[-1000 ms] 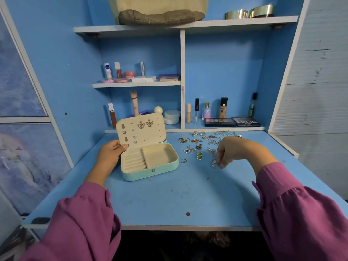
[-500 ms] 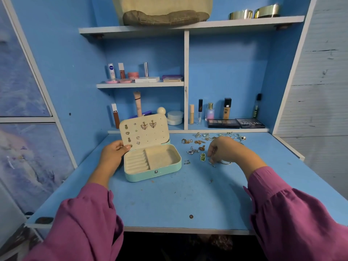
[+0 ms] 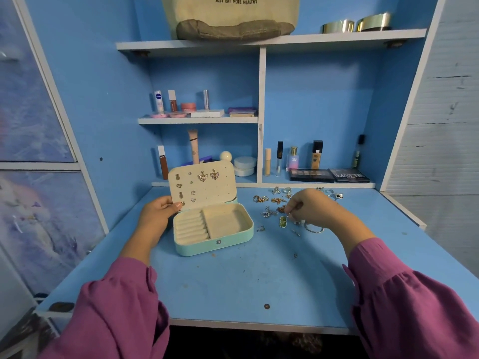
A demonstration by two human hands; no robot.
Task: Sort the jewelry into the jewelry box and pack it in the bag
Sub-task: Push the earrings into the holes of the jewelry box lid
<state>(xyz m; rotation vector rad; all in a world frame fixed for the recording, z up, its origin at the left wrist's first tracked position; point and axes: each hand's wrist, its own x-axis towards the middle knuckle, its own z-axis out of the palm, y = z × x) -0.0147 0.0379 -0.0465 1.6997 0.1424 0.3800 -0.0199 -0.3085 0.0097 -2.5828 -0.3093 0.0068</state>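
A mint jewelry box (image 3: 215, 245) stands open on the blue desk (image 3: 233, 286), and its cream lid (image 3: 207, 193) is upright with butterfly earrings (image 3: 208, 175) and small studs pinned in it. My left hand (image 3: 155, 216) grips the lid's left edge. To the right of the box, loose jewelry (image 3: 267, 199) lies scattered, including a green piece (image 3: 282, 221) and a silver ring (image 3: 313, 230). My right hand (image 3: 316, 208) hovers over this pile, fingertips curled and pinching a small piece. A cream tote bag (image 3: 233, 16) sits on the top shelf.
Cosmetics bottles (image 3: 293, 159) and makeup palettes (image 3: 329, 175) line the back ledge. More tubes stand on the middle shelf (image 3: 197, 119). Two gold tins (image 3: 355, 24) sit on the top shelf. A small coin (image 3: 267, 306) lies near the desk's front edge.
My right hand has shifted slightly back and left over the jewelry pile, with its fingertips closing together. My left hand keeps its hold on the lid.
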